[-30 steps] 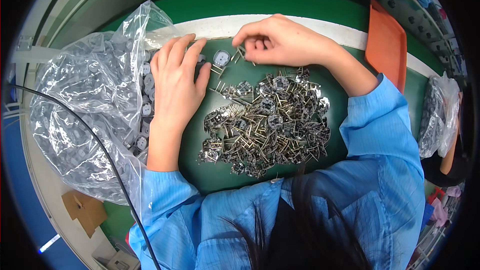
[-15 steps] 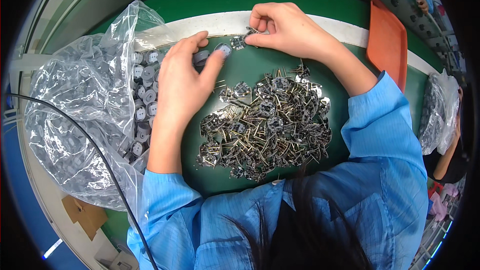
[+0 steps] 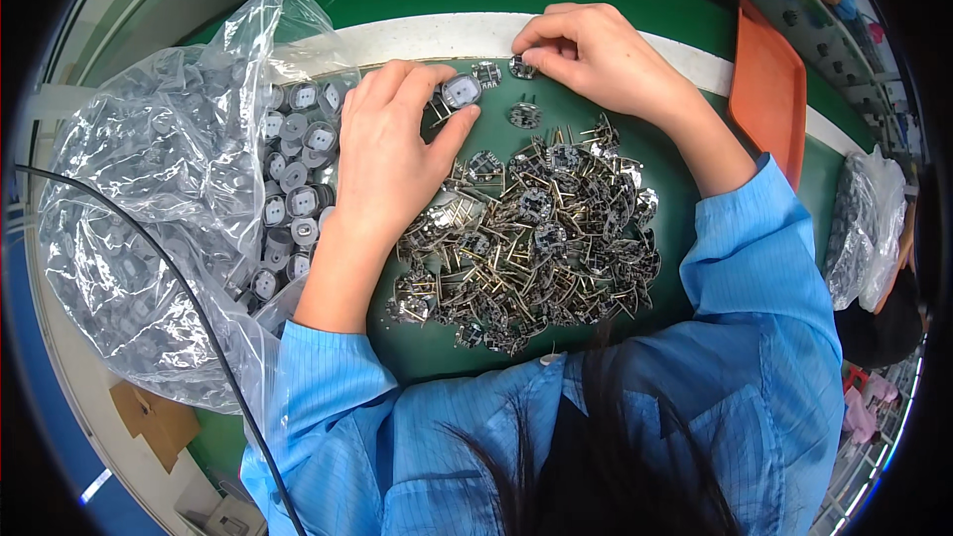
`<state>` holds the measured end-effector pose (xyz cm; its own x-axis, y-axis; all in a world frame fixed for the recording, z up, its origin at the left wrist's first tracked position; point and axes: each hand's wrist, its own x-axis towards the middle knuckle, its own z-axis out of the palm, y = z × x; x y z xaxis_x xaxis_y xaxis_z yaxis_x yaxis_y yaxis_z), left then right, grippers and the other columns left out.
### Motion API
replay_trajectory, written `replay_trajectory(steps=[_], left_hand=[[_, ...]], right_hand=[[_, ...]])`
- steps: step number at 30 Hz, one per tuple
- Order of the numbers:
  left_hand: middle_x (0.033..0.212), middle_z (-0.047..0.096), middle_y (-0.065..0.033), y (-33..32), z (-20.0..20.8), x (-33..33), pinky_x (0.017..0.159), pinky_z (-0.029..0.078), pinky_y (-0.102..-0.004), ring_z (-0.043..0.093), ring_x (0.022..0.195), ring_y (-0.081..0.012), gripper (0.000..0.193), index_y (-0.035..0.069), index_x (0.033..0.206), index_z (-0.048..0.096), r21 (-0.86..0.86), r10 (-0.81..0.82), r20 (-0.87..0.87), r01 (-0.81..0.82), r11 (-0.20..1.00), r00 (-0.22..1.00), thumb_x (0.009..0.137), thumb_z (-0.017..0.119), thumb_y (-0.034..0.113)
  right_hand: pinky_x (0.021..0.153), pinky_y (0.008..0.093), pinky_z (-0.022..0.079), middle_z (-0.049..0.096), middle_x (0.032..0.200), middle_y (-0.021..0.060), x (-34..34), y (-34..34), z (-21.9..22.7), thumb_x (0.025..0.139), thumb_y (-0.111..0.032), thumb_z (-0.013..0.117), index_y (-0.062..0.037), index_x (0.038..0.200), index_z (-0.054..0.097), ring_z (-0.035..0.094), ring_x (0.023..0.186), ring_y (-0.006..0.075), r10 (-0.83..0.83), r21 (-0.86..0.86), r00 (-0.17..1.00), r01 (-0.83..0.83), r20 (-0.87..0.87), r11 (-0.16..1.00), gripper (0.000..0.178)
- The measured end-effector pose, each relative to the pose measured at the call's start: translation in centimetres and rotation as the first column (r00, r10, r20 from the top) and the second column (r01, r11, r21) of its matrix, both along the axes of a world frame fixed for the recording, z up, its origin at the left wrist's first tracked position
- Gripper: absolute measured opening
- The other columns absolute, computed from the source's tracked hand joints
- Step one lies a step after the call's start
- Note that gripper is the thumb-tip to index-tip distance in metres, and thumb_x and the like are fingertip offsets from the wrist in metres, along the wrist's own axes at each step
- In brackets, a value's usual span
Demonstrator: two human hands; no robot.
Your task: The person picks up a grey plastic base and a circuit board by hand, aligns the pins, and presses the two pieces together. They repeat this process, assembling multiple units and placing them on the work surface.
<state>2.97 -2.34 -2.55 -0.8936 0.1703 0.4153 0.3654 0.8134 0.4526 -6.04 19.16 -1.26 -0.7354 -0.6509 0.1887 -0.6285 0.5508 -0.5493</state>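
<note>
Between the thumb and fingers of my left hand (image 3: 392,144) is a grey plastic housing (image 3: 462,91), its pale face turned up. My right hand (image 3: 611,58) pinches the edge of a small round circuit board (image 3: 520,67) near the table's far edge. Just left of it, close to the housing, lies another round circuit board (image 3: 486,73). A third loose board (image 3: 525,116), with pins pointing away from me, rests below them on the green mat. Nearer to me is a large heap of circuit boards (image 3: 536,248) with long metal pins.
A clear plastic bag (image 3: 149,248) full of grey housings (image 3: 293,176) lies open at the left, a black cable (image 3: 189,288) crossing it. An orange tray (image 3: 769,89) leans at the right, beyond my right arm. Farther right is another filled bag (image 3: 866,228).
My left hand has shifted slightly right with the housing. My right hand has moved a little right, and one loose board now lies on the mat between the heap and the far edge.
</note>
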Motion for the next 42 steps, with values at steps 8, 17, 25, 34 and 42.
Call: replay_trajectory(steps=[8, 17, 25, 34, 42], left_hand=[[0.098, 0.058, -0.0101, -0.2, 0.2, -0.5, 0.068, 0.051, -0.0336, 0.06, 0.081, -0.025, 0.032, 0.004, 0.102, 0.062, 0.208, -0.049, 0.04, 0.04, 0.977, 0.998, 0.072, 0.074, 0.005], [0.09, 0.066, -0.0105, -0.1, 0.6, -0.3, 0.067, 0.051, -0.0318, 0.064, 0.076, -0.0216, 0.034, 0.003, 0.101, 0.061, 0.394, -0.017, 0.181, -0.056, 0.918, 0.983, 0.07, 0.076, 0.006], [0.082, 0.066, -0.0103, -0.4, 0.3, -0.6, 0.063, 0.052, -0.0314, 0.065, 0.069, -0.02, 0.035, 0.003, 0.1, 0.061, 0.431, -0.019, 0.19, -0.066, 0.9, 0.982, 0.07, 0.077, 0.009], [0.078, 0.066, -0.0097, -0.6, 0.0, -0.5, 0.062, 0.051, -0.0304, 0.063, 0.065, -0.0178, 0.032, 0.003, 0.099, 0.062, 0.506, -0.035, 0.215, -0.081, 0.859, 0.976, 0.071, 0.077, 0.008], [0.077, 0.066, -0.0058, -0.4, 0.2, -0.3, 0.061, 0.049, -0.0266, 0.06, 0.064, -0.0115, 0.031, 0.004, 0.099, 0.064, 0.516, -0.072, 0.252, -0.071, 0.853, 0.965, 0.071, 0.077, 0.008]], right_hand=[[0.072, 0.0337, 0.049, 0.06, 0.097, 0.0085, -0.2, 0.6, 0.5, 0.078, -0.001, 0.064, -0.0049, 0.096, 0.069, 0.06, 0.083, 0.0239, 0.253, -0.079, 0.968, -0.252, 0.004, 0.965, 0.019], [0.07, 0.028, 0.05, 0.068, 0.077, 0.0071, 0.9, -1.6, 2.1, 0.079, -0.012, 0.07, -0.0004, 0.087, 0.069, 0.064, 0.074, 0.0119, 0.168, -0.423, 0.869, 0.052, 0.466, 0.905, 0.014], [0.064, 0.0315, 0.049, 0.063, 0.076, 0.0078, 1.3, -5.0, 1.9, 0.073, -0.01, 0.069, -0.0025, 0.08, 0.066, 0.062, 0.071, 0.022, 0.115, -0.2, 0.989, -0.094, 0.094, 0.975, 0.01], [0.062, 0.0368, 0.048, 0.059, 0.072, 0.0088, 1.8, -5.1, 0.8, 0.071, -0.006, 0.068, -0.0031, 0.077, 0.061, 0.059, 0.07, 0.0258, 0.118, -0.235, 0.975, -0.162, -0.191, 0.958, 0.01], [0.06, 0.0353, 0.049, 0.061, 0.071, 0.0107, 2.4, -4.7, 1.7, 0.071, -0.006, 0.068, -0.0021, 0.076, 0.062, 0.061, 0.066, 0.0256, 0.085, -0.192, 0.995, -0.092, -0.042, 0.977, 0.009]])
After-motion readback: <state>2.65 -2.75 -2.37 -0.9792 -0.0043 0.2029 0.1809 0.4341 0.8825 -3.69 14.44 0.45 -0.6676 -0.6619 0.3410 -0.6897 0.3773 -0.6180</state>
